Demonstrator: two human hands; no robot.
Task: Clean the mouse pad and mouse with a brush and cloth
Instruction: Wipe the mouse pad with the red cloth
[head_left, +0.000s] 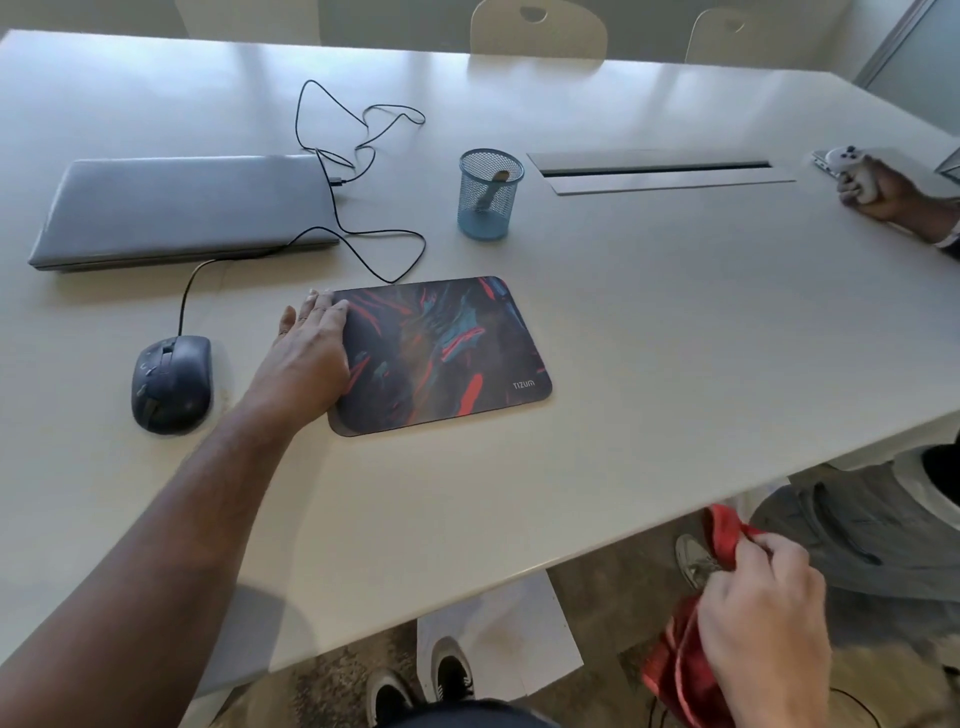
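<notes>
Mouse pad (441, 353) — thin, limp, likely grippy underneath — pinned flat at its 9 o'clock edge by left hand (311, 348), fingers straight; right hand (763, 608) clutching red cloth (685, 660).

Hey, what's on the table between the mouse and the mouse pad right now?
In the head view, only the left hand lies between the mouse and the mouse pad, its fingers flat on the pad's left edge.
</notes>
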